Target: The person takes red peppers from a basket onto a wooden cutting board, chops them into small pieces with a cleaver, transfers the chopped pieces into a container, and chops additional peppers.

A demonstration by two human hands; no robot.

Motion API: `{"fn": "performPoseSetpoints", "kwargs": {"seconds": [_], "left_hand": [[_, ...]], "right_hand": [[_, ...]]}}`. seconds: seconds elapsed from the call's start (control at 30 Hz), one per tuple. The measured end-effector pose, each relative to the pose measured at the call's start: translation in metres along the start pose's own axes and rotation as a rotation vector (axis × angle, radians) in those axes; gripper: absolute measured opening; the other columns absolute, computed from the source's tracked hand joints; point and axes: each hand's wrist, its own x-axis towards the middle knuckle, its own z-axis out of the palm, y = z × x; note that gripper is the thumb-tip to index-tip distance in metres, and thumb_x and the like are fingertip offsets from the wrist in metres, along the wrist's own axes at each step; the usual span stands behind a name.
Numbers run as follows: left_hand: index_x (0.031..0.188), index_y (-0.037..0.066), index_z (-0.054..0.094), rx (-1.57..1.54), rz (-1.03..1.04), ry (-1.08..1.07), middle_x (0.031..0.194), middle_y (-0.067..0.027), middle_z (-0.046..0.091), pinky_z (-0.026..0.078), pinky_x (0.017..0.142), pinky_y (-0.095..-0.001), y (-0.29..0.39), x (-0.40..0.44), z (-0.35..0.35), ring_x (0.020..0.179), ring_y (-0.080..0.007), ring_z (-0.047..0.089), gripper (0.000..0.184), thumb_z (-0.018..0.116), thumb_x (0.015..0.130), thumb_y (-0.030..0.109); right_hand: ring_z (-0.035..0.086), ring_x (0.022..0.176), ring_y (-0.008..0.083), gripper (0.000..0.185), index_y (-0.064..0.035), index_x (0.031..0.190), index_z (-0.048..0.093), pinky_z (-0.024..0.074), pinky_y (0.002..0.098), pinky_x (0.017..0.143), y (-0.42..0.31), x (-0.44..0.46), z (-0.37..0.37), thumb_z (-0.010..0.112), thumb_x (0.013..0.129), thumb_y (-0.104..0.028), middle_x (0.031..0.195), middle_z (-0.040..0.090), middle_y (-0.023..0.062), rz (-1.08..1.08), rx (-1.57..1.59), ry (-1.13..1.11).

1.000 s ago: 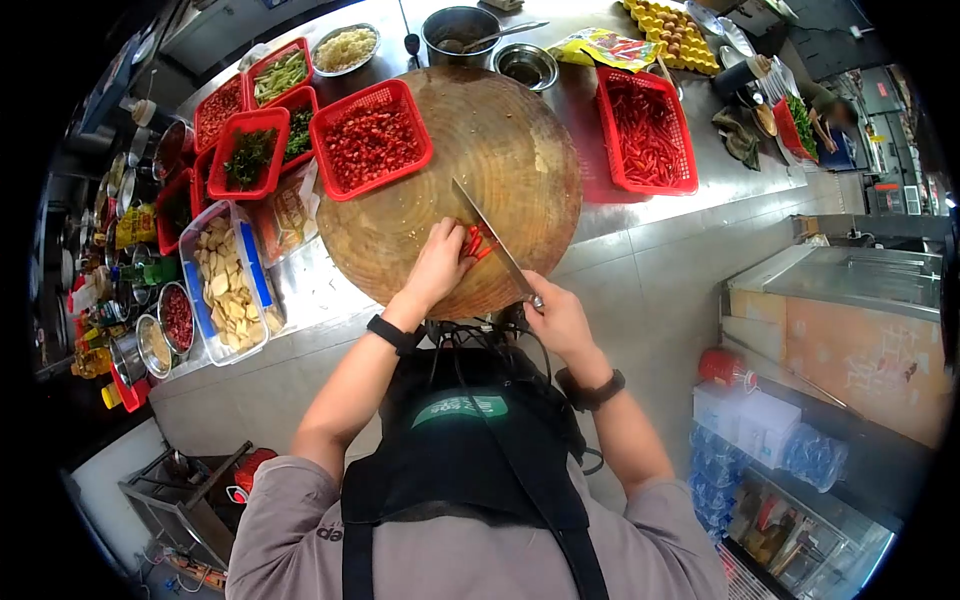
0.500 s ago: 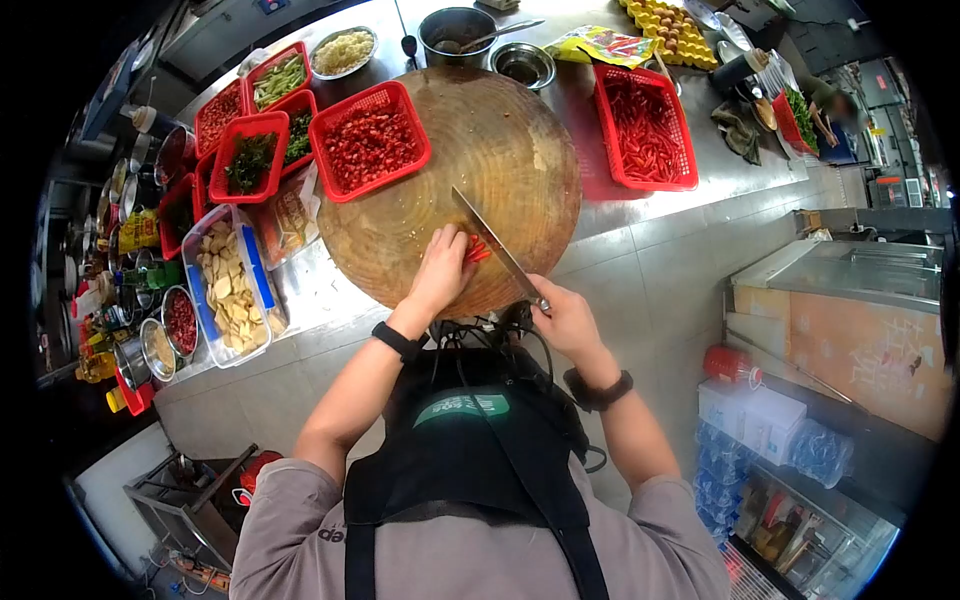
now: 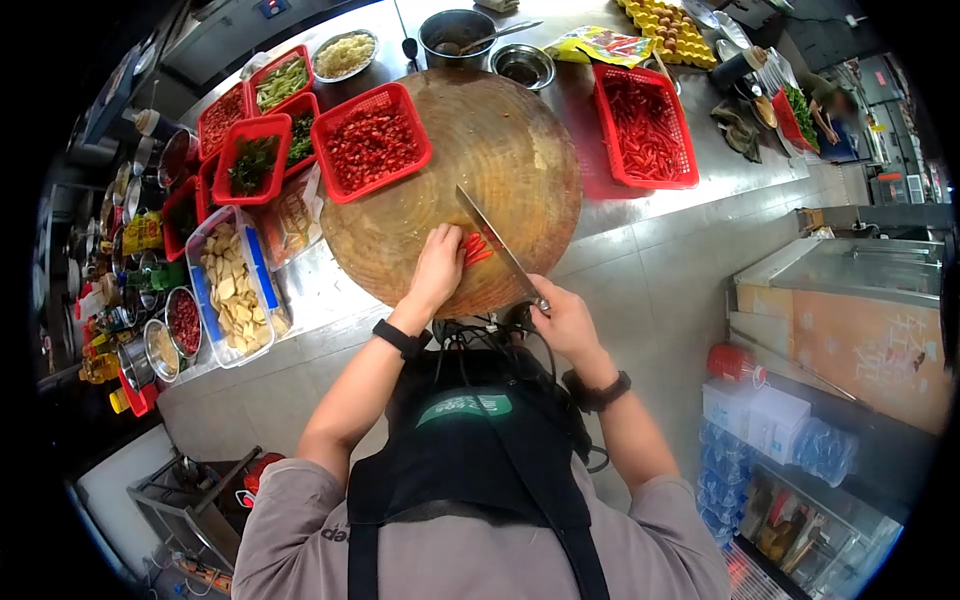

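On the round wooden chopping block (image 3: pixel 510 130), my left hand (image 3: pixel 438 270) is closed, its bent fingers pressed on a small bunch of red chilies (image 3: pixel 478 250) near the block's front edge. My right hand (image 3: pixel 566 320) is wrapped round the handle of a kitchen knife (image 3: pixel 496 237). The blade points away and to the left, just right of the chilies; whether it touches them I cannot tell. A red basket of chopped chilies (image 3: pixel 370 145) sits on the block's left side. Whole red chilies fill another red basket (image 3: pixel 690 180) to the right.
Left of the block stand a clear tub (image 3: pixel 225 350) of pale sliced pieces and several red baskets of greens. A metal pot (image 3: pixel 425 38) with a ladle and a small metal bowl (image 3: pixel 545 70) stand behind it. An egg tray (image 3: pixel 690 55) and a person's arm (image 3: pixel 828 125) are at the far right.
My left hand has drawn back slightly to the left, and more of the chilies shows beside its fingers. The knife has hardly moved.
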Motion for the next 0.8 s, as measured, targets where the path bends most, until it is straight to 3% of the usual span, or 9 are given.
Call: {"fn": "performPoseSetpoints", "kwargs": {"seconds": [0.13,0.2,0.23,0.3,0.43,0.5,0.8], "left_hand": [[0.100,0.000,0.060,0.008,-0.057,-0.024,0.104,-0.0180,0.057,0.048,0.089,-0.0462,-0.004,0.004,0.005,0.103,-0.0399,0.055,0.014,0.062,0.085,-0.001],[0.100,0.000,0.060,-0.002,-0.065,-0.050,0.104,-0.0180,0.057,0.049,0.090,-0.0462,-0.004,0.004,0.005,0.104,-0.0399,0.055,0.015,0.063,0.085,0.000],[0.100,0.000,0.059,-0.018,-0.032,-0.058,0.105,-0.0183,0.056,0.048,0.089,-0.0458,-0.003,0.003,0.005,0.104,-0.0402,0.055,0.015,0.064,0.086,0.001],[0.101,0.001,0.060,-0.015,0.002,-0.058,0.107,-0.0173,0.055,0.048,0.089,-0.0443,0.001,0.003,0.003,0.105,-0.0397,0.054,0.019,0.068,0.085,0.003],[0.103,0.001,0.061,0.006,0.007,-0.109,0.107,-0.0165,0.055,0.048,0.090,-0.0454,0.008,0.003,-0.006,0.105,-0.0380,0.054,0.023,0.069,0.082,0.006],[0.103,0.001,0.061,0.134,0.167,-0.117,0.108,-0.0168,0.055,0.047,0.091,-0.0463,0.007,-0.001,-0.006,0.105,-0.0378,0.053,0.028,0.072,0.078,0.007],[0.097,-0.001,0.056,0.079,0.116,0.000,0.109,-0.0191,0.054,0.046,0.093,-0.0464,0.005,-0.004,0.009,0.105,-0.0406,0.052,0.027,0.073,0.078,0.006]], "right_hand": [[0.063,0.072,0.0326,0.046,-0.0053,0.130,0.061,0.0517,0.0366,0.070,0.001,0.000,0.001,0.065,0.085,-0.002,0.087,0.064,0.0218,-0.003,0.028,-0.001],[0.064,0.089,0.0433,0.047,-0.0079,0.131,0.060,0.0516,0.0489,0.075,-0.002,0.000,0.000,0.064,0.084,-0.008,0.100,0.068,0.0223,0.033,0.003,-0.026],[0.064,0.089,0.0433,0.047,-0.0079,0.131,0.060,0.0516,0.0489,0.075,-0.002,0.000,0.000,0.064,0.084,-0.008,0.100,0.068,0.0223,0.030,0.005,-0.026],[0.064,0.074,0.0337,0.047,-0.0055,0.130,0.061,0.0520,0.0380,0.070,-0.001,0.001,0.001,0.065,0.084,-0.002,0.089,0.065,0.0218,-0.022,0.000,0.011],[0.065,0.075,0.0353,0.047,-0.0064,0.130,0.061,0.0529,0.0394,0.072,-0.003,0.000,0.002,0.066,0.083,-0.003,0.091,0.066,0.0215,-0.022,-0.035,0.007],[0.065,0.096,0.0420,0.048,-0.0083,0.132,0.061,0.0534,0.0466,0.080,-0.004,0.000,0.003,0.065,0.084,-0.008,0.108,0.068,0.0226,0.024,-0.048,-0.030],[0.064,0.100,0.0427,0.050,-0.0088,0.134,0.060,0.0528,0.0450,0.084,-0.005,0.001,0.003,0.067,0.085,-0.006,0.109,0.068,0.0226,0.037,-0.028,-0.087]]}}
